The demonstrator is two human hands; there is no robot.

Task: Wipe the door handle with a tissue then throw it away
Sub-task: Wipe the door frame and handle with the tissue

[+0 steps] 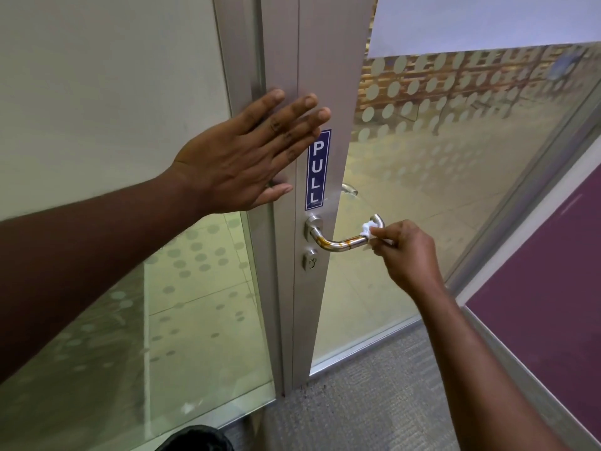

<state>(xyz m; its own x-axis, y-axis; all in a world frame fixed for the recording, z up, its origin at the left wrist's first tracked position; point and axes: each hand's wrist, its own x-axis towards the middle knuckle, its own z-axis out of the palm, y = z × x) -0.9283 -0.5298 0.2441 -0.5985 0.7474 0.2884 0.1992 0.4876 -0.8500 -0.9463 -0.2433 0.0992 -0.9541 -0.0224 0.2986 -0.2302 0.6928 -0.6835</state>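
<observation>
A silver lever door handle (340, 243) sticks out from the aluminium door stile (328, 60), with brownish smears along its bar. My right hand (405, 252) pinches a small crumpled white tissue (368, 228) against the curved outer end of the handle. My left hand (247, 154) lies flat with fingers spread on the door frame, above and left of the handle, beside a blue PULL sticker (318, 170). A keyhole (311, 262) sits just below the handle's base.
The glass door (455, 151) with frosted dots stands slightly ajar to the right. A fixed glass panel (162, 320) is at the left. Grey carpet (374, 402) covers the floor. A purple wall panel (553, 271) is at the right. A dark rounded object (195, 439) shows at the bottom edge.
</observation>
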